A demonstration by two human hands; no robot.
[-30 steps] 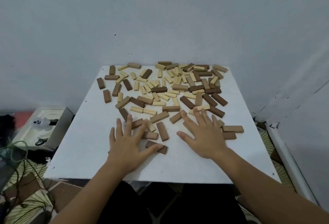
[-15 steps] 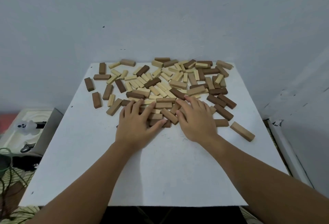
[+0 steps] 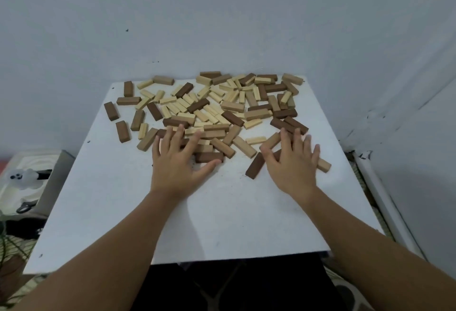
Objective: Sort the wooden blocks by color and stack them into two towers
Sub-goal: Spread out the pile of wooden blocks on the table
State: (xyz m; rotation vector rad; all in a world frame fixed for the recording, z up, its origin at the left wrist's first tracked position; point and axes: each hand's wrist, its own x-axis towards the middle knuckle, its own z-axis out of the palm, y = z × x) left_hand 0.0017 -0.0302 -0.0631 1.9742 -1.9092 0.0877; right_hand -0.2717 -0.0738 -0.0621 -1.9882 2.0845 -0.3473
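Observation:
Many wooden blocks (image 3: 212, 108), pale, tan and dark brown, lie scattered flat over the far half of a white table (image 3: 222, 212). My left hand (image 3: 177, 162) rests palm down with fingers spread on the near edge of the pile, its thumb against a dark brown block (image 3: 209, 157). My right hand (image 3: 293, 162) lies flat and spread over blocks at the right, covering part of a tan block (image 3: 323, 165). A dark brown block (image 3: 255, 165) lies beside its thumb. Neither hand grips anything.
A grey wall stands right behind the table's far edge and continues along the right side. A white ledge (image 3: 385, 207) runs down at the right. On the floor at the left sit a box with a white cloth (image 3: 29, 180) and cables.
My right hand has moved out to the right, away from the left hand, onto the blocks at the pile's right edge. My left hand has stayed at the pile's near edge.

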